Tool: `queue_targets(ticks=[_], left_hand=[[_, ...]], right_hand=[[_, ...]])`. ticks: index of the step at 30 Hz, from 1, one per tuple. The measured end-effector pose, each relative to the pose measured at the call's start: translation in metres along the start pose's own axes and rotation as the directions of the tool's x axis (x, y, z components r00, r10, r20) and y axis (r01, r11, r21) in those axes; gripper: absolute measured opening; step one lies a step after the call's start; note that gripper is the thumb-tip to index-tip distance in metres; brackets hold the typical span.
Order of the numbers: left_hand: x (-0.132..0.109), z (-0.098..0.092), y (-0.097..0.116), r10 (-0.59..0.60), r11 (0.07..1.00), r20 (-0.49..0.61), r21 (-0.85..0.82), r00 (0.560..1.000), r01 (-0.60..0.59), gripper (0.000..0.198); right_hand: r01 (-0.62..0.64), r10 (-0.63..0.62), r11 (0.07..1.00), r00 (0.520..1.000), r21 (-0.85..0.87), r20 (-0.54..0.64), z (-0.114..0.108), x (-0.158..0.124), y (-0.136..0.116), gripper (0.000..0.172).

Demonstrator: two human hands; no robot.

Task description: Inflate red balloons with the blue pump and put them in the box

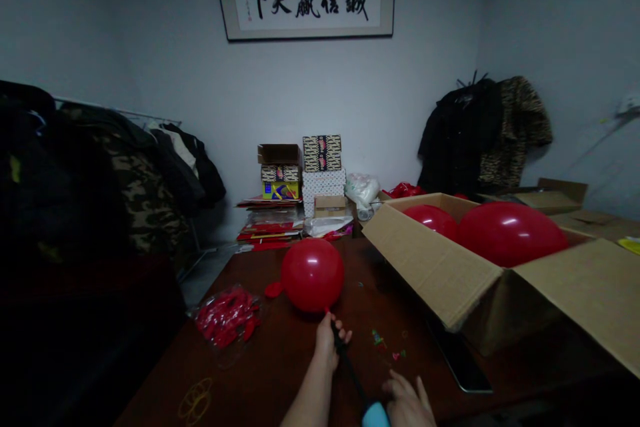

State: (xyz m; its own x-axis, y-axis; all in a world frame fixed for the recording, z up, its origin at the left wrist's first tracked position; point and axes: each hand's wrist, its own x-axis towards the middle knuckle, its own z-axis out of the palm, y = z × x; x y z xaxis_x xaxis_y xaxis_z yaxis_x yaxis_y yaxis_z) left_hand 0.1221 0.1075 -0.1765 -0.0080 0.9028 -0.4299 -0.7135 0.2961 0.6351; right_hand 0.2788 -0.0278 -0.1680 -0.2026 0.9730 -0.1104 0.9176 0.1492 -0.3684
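A round, inflated red balloon (313, 275) stands over the table, its neck at the tip of a hand pump (374, 415) with a black tube and a light blue body. My left hand (330, 340) is closed around the balloon's neck and the black end of the pump. Beside the blue part, my right hand (409, 401) is low over the table, fingers apart and nothing visible in them. To the left lies a clear plastic bag of red deflated balloons (229, 317). One flat red balloon (273, 289) rests just left of the inflated one.
An open cardboard box (435, 267) on the right holds inflated red balloons (510, 233). A phone (463, 363) lies beside it on the brown table (270, 373). Small coloured bits (379, 340) and a yellow looped outline (195, 401) are on the tabletop. Stacked boxes (323, 183) stand behind.
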Motion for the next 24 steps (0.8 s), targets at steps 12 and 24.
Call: queue_targets(ticks=[12, 24], left_hand=[[0.01, -0.016, -0.006, -0.024, 0.999, 0.015, 0.033, 1.0, 0.023, 0.023], [0.016, -0.02, -0.011, 0.103, 0.989, -0.002, 0.111, 0.995, -0.102, 0.032]], right_hand=[[0.0, -0.003, 1.0, 0.968, -0.01, -0.251, -0.012, 0.06, -0.059, 0.045], [-0.016, 0.009, 0.999, 0.984, -0.037, -0.18, -0.005, 0.027, -0.055, 0.044]])
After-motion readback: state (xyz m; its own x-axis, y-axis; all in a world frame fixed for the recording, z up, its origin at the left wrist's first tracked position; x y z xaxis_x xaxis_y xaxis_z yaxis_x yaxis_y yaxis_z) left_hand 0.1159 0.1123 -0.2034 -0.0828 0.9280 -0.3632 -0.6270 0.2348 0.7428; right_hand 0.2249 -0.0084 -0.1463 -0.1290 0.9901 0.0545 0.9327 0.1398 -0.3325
